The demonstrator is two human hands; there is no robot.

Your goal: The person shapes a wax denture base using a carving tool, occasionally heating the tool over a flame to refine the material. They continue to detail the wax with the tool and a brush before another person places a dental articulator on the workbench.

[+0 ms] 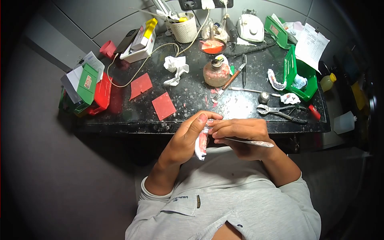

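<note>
My left hand (188, 134) is wrapped round a white plaster dental model (200, 149) with pink wax on it, its thumb along the upper part. The model's lower end sticks out below the fingers. Close on its right, my right hand (242, 134) grips a thin metal carving tool (256, 143), whose handle points right and slightly down. The tool's working tip is hidden between the hands, at the model's top. Both hands are in front of the black table's (188, 116) near edge.
Two red wax sheets (164, 106) lie left, near crumpled tissue (176, 70). A stained burner (216, 73), a knife (232, 81), pliers (280, 112) and plaster models (290, 99) lie centre and right. A green bin (310, 86) stands right, red and green bins (86, 86) left.
</note>
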